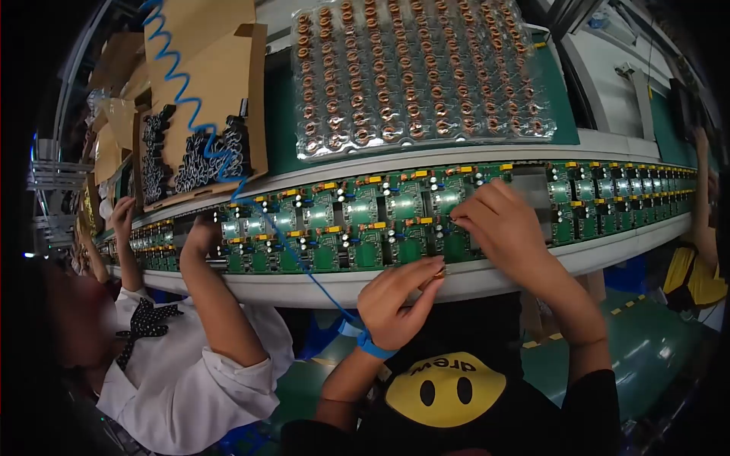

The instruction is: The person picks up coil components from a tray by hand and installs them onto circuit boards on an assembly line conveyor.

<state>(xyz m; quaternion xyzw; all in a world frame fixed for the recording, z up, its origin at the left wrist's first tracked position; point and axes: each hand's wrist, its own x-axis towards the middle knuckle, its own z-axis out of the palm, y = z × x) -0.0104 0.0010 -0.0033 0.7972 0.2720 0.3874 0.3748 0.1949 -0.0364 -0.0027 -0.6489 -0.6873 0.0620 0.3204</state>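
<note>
My left hand (397, 302) is at the near edge of the conveyor, thumb and fingertips pinched on a small copper coil (442, 271), most of it hidden. A blue wrist strap (374, 346) is around that wrist. Over the green circuit boards (407, 249), my right hand (502, 226) has its fingertips pressed together close to the components; whatever they hold is hidden. The boards lie in a long row and carry yellow parts, small capacitors and shiny metal plates.
Behind the line, a clear plastic tray (423, 140) holds rows of copper coils. At left, a cardboard box (257, 99) contains black parts. A coiled blue cord (176, 76) hangs across the boards to my wrist. A person in a white shirt (194, 380) works at my left.
</note>
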